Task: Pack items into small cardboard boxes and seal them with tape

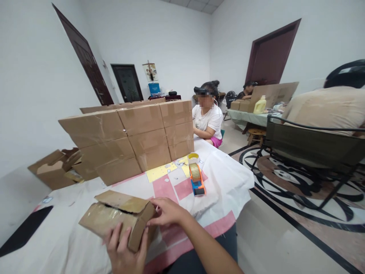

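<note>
A small cardboard box (105, 220) lies on the cloth-covered table in front of me, one top flap raised and its end flap standing partly out. My left hand (127, 245) grips the near side of this box, fingers spread over the cardboard and around the end flap. At the right end, my right hand (167, 211) pinches the edge of the box near the flaps; the fingertips are partly hidden. Beyond my right hand lies an orange and blue tape dispenser (196, 180) with a roll of tape in it.
Stacked closed cardboard boxes (145, 133) form a wall across the table. A loose tape roll (193, 157) lies by the dispenser, and a dark flat panel (25, 230) at the left. Opened cartons (54, 171) stand behind. A person (209, 118) sits beyond; others sit at right.
</note>
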Action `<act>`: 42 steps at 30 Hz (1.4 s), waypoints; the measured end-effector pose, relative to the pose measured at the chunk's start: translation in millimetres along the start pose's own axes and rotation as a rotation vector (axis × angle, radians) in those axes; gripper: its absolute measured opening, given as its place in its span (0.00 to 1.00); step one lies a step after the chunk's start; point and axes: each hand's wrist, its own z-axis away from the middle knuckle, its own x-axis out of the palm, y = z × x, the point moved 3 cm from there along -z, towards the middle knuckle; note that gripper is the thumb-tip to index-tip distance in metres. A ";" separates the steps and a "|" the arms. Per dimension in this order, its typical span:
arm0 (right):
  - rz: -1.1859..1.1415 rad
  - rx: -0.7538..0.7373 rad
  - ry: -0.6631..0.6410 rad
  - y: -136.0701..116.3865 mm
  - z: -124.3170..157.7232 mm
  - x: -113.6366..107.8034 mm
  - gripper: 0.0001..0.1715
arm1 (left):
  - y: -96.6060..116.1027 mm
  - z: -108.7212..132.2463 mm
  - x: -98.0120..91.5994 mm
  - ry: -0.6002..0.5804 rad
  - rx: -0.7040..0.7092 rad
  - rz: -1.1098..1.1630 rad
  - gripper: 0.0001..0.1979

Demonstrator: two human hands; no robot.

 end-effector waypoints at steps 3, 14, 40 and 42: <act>-0.012 0.002 -0.001 -3.2 0.3 -1.4 0.38 | -0.5 -0.6 0.2 0.002 -0.012 0.005 0.43; -0.072 -0.040 0.031 -1.1 2.5 -0.4 0.26 | 1.8 -4.8 3.7 0.034 -0.011 0.021 0.34; 0.490 -0.248 0.575 -132.1 25.0 -100.4 0.27 | 6.8 -1.9 2.2 0.010 -0.035 -0.001 0.30; 0.560 -0.389 0.510 -194.1 36.6 -109.2 0.27 | 5.2 -0.6 2.9 -0.001 -0.072 0.011 0.30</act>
